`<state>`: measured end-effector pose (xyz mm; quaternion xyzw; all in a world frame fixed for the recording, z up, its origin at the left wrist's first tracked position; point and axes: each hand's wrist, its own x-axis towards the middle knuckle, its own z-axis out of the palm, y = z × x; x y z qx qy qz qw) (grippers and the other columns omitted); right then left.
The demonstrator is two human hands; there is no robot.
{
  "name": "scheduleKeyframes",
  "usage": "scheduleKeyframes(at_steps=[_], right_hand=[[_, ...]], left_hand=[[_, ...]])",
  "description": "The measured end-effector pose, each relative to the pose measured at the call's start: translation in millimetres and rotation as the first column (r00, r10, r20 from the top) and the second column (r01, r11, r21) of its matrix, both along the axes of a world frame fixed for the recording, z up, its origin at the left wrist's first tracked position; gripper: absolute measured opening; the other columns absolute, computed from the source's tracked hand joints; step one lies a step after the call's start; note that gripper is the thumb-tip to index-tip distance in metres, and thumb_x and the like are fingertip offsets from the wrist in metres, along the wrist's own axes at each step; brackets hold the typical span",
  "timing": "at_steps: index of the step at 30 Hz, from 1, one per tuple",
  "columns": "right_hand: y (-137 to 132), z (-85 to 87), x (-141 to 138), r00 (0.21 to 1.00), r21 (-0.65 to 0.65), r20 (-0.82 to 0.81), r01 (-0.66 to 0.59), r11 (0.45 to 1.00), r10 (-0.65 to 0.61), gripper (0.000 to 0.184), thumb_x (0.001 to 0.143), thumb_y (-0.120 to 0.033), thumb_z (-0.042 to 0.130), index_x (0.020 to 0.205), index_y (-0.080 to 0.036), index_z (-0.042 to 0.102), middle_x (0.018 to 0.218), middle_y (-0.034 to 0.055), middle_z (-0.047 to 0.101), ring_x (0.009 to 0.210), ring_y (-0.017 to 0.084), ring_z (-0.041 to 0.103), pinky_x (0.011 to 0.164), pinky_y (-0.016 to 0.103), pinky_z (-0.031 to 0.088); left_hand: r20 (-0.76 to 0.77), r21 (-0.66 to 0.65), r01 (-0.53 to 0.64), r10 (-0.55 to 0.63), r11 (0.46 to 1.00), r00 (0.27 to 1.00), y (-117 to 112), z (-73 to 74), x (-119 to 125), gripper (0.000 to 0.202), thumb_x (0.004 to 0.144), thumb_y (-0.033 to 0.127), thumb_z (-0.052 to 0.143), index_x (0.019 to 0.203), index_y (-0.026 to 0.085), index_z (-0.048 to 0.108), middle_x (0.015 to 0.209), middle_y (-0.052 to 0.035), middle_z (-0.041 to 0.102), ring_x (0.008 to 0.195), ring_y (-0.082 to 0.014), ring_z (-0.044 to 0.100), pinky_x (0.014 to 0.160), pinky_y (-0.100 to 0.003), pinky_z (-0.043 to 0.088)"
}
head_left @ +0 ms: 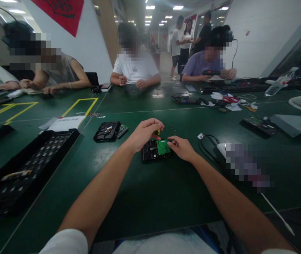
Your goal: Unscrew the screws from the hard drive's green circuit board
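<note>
The left hand [147,131] is arched over the far edge of a black drive [148,154], and a small yellow item [158,132] appears to be pinched between its thumb and fingertips; the item's lower end is too small to be made out. The right hand [181,148] is curled at the right side of the drive, with its thumb and fingers at a green circuit board [163,148]; whether the board's edge is gripped there or merely touched cannot be told. The drive is laid flat on the green surface [137,197], directly in front of the person, with the board set on its right part.

By the look of it, close work at the board is in hand, and it would be done best with the drive braced by the right hand, so that no sliding is allowed. If the yellow item is a driver, it should be stood upright over the spot, with light pressure sent straight down and any turning left to the fingertips. The board should be handled by its rim, and no prying should be tried where resistance is felt. Tiny specks [175,130] are scattered beyond the hands, and small pieces of that kind could easily be lost. The black cable [206,144] at the right should be avoided by the wrist
</note>
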<state>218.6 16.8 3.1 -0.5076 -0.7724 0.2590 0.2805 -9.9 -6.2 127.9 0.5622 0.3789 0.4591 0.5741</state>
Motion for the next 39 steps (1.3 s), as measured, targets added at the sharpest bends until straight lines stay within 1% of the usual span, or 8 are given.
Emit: scheduleKeyframes(at_steps=[5, 10, 14, 19, 22, 27, 32, 39], right_hand=[[0.9, -1.9, 0.3, 1.000, -0.002, -0.005, 0.001, 1.000, -0.001, 0.033, 0.100, -0.039, 0.061, 0.126, -0.021, 0.068, 0.088, 0.0015, 0.073, 0.065, 0.012, 0.060, 0.065, 0.027, 0.044], [0.4, -2.1, 0.7, 1.000, 0.008, -0.003, -0.009, 1.000, 0.009, 0.033, 0.100, -0.040, 0.060, 0.126, -0.021, 0.068, 0.088, 0.0014, 0.073, 0.066, 0.012, 0.060, 0.065, 0.027, 0.044], [-0.3, -1.0, 0.7, 1.000, 0.004, -0.009, -0.014, 1.000, 0.014, 0.033, 0.100, -0.040, 0.060, 0.126, -0.021, 0.068, 0.089, 0.0016, 0.074, 0.067, 0.013, 0.061, 0.066, 0.027, 0.045], [-0.3, -1.5, 0.6, 1.000, -0.007, -0.013, -0.006, 1.000, 0.006, 0.032, 0.100, -0.039, 0.061, 0.125, -0.021, 0.068, 0.089, 0.0014, 0.073, 0.066, 0.013, 0.061, 0.065, 0.027, 0.044], [-0.5, -1.4, 0.7, 1.000, -0.006, -0.013, -0.002, 1.000, 0.002, 0.032, 0.099, -0.039, 0.061, 0.126, -0.021, 0.068, 0.090, 0.0017, 0.074, 0.067, 0.013, 0.061, 0.066, 0.027, 0.044], [-0.9, -0.3, 0.8, 1.000, -0.007, -0.015, -0.009, 1.000, 0.009, 0.033, 0.100, -0.038, 0.060, 0.127, -0.021, 0.067, 0.089, 0.0016, 0.074, 0.067, 0.013, 0.061, 0.066, 0.026, 0.045], [0.2, -1.7, 0.8, 1.000, 0.004, -0.014, -0.007, 1.000, 0.008, 0.032, 0.100, -0.039, 0.061, 0.125, -0.021, 0.068, 0.088, 0.0012, 0.074, 0.066, 0.013, 0.061, 0.066, 0.026, 0.045], [-0.6, -0.5, 0.5, 1.000, -0.006, -0.003, 0.007, 1.000, -0.007, 0.032, 0.100, -0.038, 0.061, 0.127, -0.022, 0.068, 0.088, 0.0013, 0.074, 0.066, 0.013, 0.061, 0.066, 0.027, 0.045]], left_hand=[[-0.060, 0.037, 0.007, -0.004, 0.999, 0.998, 1.5, -1.2, -2.6, 0.023, 0.089, 0.037, 0.070, 0.098, 0.016, 0.075, 0.096, -0.0067, 0.065, 0.090, -0.0174, 0.061, 0.065, -0.025, 0.058], [0.040, -0.030, 0.058, -0.057, 0.998, 0.998, -1.1, -2.3, 0.0, 0.027, 0.089, 0.035, 0.072, 0.107, 0.017, 0.067, 0.095, -0.0081, 0.070, 0.091, -0.0200, 0.067, 0.066, -0.029, 0.061], [0.084, -0.049, 0.022, -0.018, 0.999, 0.996, -1.8, -4.1, 1.4, 0.022, 0.089, 0.034, 0.072, 0.100, 0.017, 0.063, 0.098, -0.0099, 0.072, 0.097, -0.0220, 0.068, 0.071, -0.032, 0.063], [0.045, -0.004, -0.004, 0.004, 1.000, 0.999, 0.4, -3.8, -1.2, 0.020, 0.086, 0.036, 0.073, 0.091, 0.017, 0.071, 0.106, -0.0083, 0.067, 0.098, -0.0203, 0.063, 0.073, -0.032, 0.064], [0.030, -0.009, -0.011, 0.011, 1.000, 0.999, 1.4, -2.3, -2.9, 0.020, 0.085, 0.036, 0.073, 0.092, 0.017, 0.074, 0.102, -0.0079, 0.065, 0.095, -0.0202, 0.061, 0.072, -0.033, 0.065], [0.115, -0.039, 0.047, -0.042, 0.998, 0.992, 1.9, -2.6, -3.6, 0.019, 0.090, 0.032, 0.067, 0.101, 0.017, 0.072, 0.096, -0.0078, 0.067, 0.096, -0.0209, 0.065, 0.081, -0.039, 0.065], [0.099, -0.001, 0.044, -0.044, 0.999, 0.994, 2.7, -6.2, -1.4, 0.021, 0.089, 0.035, 0.071, 0.100, 0.017, 0.072, 0.104, -0.0079, 0.067, 0.097, -0.0196, 0.064, 0.078, -0.034, 0.063], [-0.086, 0.084, 0.016, -0.009, 0.996, 0.996, 3.4, -9.3, -2.9, 0.032, 0.086, 0.047, 0.076, 0.102, 0.020, 0.077, 0.100, -0.0048, 0.068, 0.084, -0.0143, 0.060, 0.067, -0.024, 0.056]])
